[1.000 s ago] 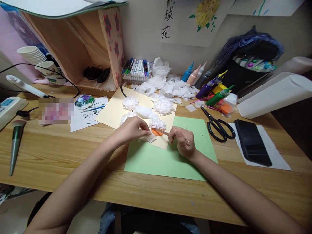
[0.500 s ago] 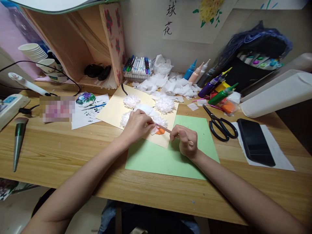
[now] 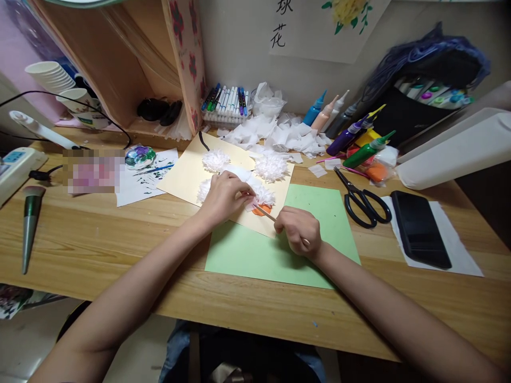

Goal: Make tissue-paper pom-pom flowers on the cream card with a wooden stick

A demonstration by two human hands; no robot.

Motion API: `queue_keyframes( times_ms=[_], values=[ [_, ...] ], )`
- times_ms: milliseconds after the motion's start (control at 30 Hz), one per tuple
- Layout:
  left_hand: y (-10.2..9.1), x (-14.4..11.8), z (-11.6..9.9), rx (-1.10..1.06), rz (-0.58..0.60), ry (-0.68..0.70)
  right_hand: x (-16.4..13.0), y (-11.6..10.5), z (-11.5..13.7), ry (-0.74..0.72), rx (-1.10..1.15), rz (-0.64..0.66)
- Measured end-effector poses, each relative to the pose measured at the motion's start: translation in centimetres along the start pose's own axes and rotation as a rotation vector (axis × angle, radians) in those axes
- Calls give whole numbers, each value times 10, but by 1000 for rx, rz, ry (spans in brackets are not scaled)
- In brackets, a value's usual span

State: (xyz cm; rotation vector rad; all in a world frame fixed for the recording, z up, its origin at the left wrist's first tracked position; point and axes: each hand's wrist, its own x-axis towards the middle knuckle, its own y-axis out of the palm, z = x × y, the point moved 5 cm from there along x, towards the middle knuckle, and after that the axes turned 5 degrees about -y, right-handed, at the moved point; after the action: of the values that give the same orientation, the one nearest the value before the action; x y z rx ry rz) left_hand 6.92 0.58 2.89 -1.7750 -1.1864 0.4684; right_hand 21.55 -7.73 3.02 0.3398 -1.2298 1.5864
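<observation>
At the far left of the table (image 3: 99,244) a green-handled brush (image 3: 32,229) is lying, and right of it a paint-smeared sheet (image 3: 151,186) is resting just beside a cream sheet (image 3: 179,178). On that cream sheet the ruffled white clusters are standing: a far-left one (image 3: 216,159), a near-left one (image 3: 204,190) that the left hand (image 3: 231,196) is partly hiding, a near-right one (image 3: 263,195) and a far-right one (image 3: 272,167). The left hand is pinching a small pale tissue piece (image 3: 250,205) between its fingertips, just left of an orange patch (image 3: 261,210), which is showing on the near side of the near-right cluster. The tip of a thin stick (image 3: 270,216) is meeting the tissue piece, or nearly so; the right hand (image 3: 298,230) is gripping the stick with curled fingers. Judging by this, the four clusters are looking mostly built up, while the orange patch is remaining uncovered and seems to be the part left; a heap of loose tissue (image 3: 279,133) is lying on the far side. Farther right, a green sheet (image 3: 239,258) is lying partly under the cream one, and beyond it scissors (image 3: 361,205) and a phone (image 3: 420,229) are resting.
</observation>
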Motion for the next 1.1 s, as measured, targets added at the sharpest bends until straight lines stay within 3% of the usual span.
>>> queue_keyframes(
  times_ms=[433,567,667,767,867,1100],
  values=[
    [3,-1,3,0,-6,-50,3,3,-8,133,-62,-11],
    [3,0,4,18,-2,-66,9,2,-16,370,-28,-89],
    [2,-1,3,15,-4,-60,13,1,-26,619,112,-206],
    [1,-1,2,18,-6,-56,12,2,-33,747,252,-292],
    [1,-1,2,20,-4,-66,7,2,-34,710,273,-305],
    [0,-2,3,13,-4,-73,7,-1,-13,329,5,-140]
  ],
)
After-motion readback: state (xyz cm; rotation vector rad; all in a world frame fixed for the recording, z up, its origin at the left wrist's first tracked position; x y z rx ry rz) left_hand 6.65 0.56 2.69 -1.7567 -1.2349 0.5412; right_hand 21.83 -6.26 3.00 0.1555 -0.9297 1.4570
